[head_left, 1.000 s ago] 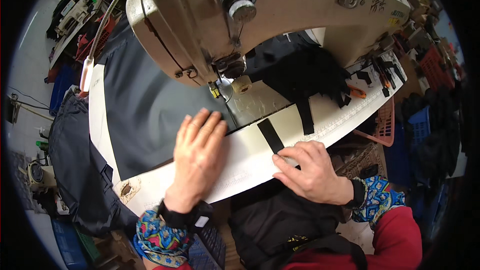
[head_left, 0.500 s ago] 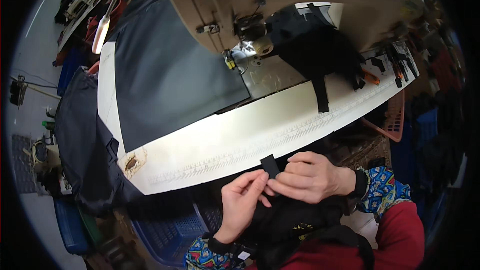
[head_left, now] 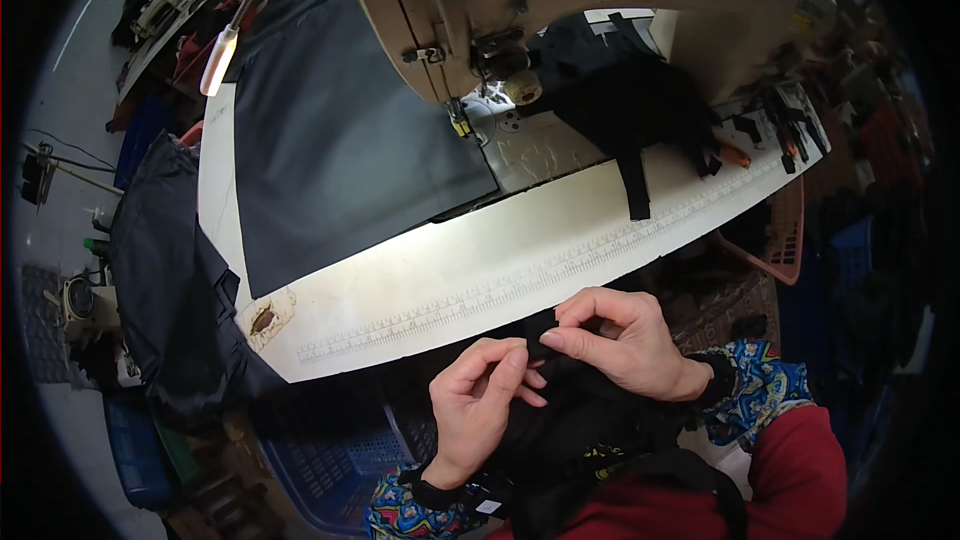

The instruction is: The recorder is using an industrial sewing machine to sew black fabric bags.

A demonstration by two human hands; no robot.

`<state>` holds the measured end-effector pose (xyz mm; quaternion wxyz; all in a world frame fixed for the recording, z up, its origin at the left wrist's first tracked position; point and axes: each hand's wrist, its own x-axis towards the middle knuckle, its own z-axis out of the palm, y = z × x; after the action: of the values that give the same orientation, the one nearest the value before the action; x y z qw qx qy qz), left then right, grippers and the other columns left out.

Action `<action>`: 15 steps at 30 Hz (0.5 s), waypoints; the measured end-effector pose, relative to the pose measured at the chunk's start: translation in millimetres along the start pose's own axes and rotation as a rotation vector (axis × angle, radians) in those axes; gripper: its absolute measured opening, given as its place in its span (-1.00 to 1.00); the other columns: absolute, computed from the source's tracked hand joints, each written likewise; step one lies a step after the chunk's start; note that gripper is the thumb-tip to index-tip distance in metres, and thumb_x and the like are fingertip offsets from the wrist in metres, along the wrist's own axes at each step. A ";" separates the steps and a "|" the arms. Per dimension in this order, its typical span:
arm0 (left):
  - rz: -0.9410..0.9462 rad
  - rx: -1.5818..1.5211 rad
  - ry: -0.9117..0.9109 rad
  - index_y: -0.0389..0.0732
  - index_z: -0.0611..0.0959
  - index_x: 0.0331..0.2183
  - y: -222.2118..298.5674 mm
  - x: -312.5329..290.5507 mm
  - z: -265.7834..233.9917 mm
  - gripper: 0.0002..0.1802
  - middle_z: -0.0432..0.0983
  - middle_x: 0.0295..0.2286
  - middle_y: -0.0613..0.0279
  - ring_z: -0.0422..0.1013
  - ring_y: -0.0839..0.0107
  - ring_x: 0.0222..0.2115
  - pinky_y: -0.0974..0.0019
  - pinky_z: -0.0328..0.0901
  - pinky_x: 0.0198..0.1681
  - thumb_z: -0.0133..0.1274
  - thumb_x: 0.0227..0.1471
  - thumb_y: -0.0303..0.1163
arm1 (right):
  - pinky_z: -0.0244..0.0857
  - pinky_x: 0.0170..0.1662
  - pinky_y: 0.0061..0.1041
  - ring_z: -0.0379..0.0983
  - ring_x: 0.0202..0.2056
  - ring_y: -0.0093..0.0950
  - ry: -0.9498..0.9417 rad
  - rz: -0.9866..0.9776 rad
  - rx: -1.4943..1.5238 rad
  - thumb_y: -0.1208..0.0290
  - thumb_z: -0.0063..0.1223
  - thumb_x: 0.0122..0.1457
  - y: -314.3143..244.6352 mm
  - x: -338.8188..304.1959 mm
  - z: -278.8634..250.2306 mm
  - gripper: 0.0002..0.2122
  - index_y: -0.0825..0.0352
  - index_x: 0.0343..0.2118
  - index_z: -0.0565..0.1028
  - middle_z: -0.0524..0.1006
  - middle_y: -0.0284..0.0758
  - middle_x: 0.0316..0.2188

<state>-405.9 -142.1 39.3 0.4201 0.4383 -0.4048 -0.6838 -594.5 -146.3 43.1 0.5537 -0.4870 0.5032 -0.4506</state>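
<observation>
Just off the front edge of the sewing table point(head_left: 400, 325), my left hand point(head_left: 478, 405) and my right hand point(head_left: 622, 343) are close together, each in a pinch. A short black fabric strip point(head_left: 541, 332) sits between their fingertips, hard to tell from the dark clothing behind it. Beyond them a large dark fabric panel point(head_left: 350, 140) lies on the table, its right corner near the needle area of the sewing machine point(head_left: 440, 50).
Black fabric pieces point(head_left: 635, 110) lie under the machine arm, one strip hanging toward the ruler markings. An orange-handled tool point(head_left: 735, 154) is at the right. A lit lamp point(head_left: 220, 60) stands left; blue point(head_left: 340, 460) and pink point(head_left: 785, 230) baskets sit below the table.
My right hand has risen slightly and turned, its thumb and forefinger now pinched at the strip's side. The strip's end no longer shows against the white table edge.
</observation>
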 end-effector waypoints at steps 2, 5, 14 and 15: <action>-0.021 -0.062 0.066 -0.45 0.64 -0.23 4.3 0.2 3.6 -0.86 0.59 -0.37 0.06 0.54 0.40 -0.44 0.35 0.53 -0.45 0.10 0.22 -0.54 | 0.38 -0.30 -0.65 0.51 -0.37 -0.70 0.007 0.020 -0.001 0.50 0.29 0.18 -2.7 2.7 2.2 -0.88 0.44 -0.34 0.60 0.63 -0.38 -0.46; 0.013 -0.010 0.072 -0.44 0.65 -0.23 -0.2 3.7 -5.2 -0.88 0.59 -0.38 0.08 0.54 0.42 -0.46 0.37 0.52 -0.44 0.13 0.18 -0.58 | 0.39 -0.32 -0.63 0.52 -0.37 -0.66 -0.036 -0.005 -0.066 0.48 0.27 0.19 -5.3 6.9 2.5 -0.88 0.44 -0.31 0.60 0.63 -0.35 -0.44; 0.629 0.976 -0.010 -0.30 0.68 -0.31 26.3 57.4 -36.1 -0.86 0.56 -0.47 0.17 0.53 0.40 -0.53 0.40 0.41 -0.47 0.23 0.00 -0.63 | 0.43 -0.35 -0.41 0.52 -0.32 -0.39 -0.101 -0.916 -1.332 0.50 0.10 -0.05 -13.0 129.3 -25.5 -0.87 0.36 -0.38 0.52 0.46 -0.31 -0.44; 0.632 0.978 -0.008 -0.30 0.68 -0.31 31.9 64.7 -36.6 -0.86 0.56 -0.47 0.17 0.53 0.40 -0.53 0.40 0.41 -0.47 0.23 0.00 -0.63 | 0.44 -0.36 -0.41 0.52 -0.32 -0.39 -0.130 -0.964 -1.351 0.49 0.10 -0.04 -12.5 138.8 -24.1 -0.91 0.34 -0.44 0.49 0.45 -0.32 -0.45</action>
<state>-381.6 -219.2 41.4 0.3511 0.4369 -0.7863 -0.2602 -606.4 -287.2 38.6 -0.0835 -0.9017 0.3686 -0.2101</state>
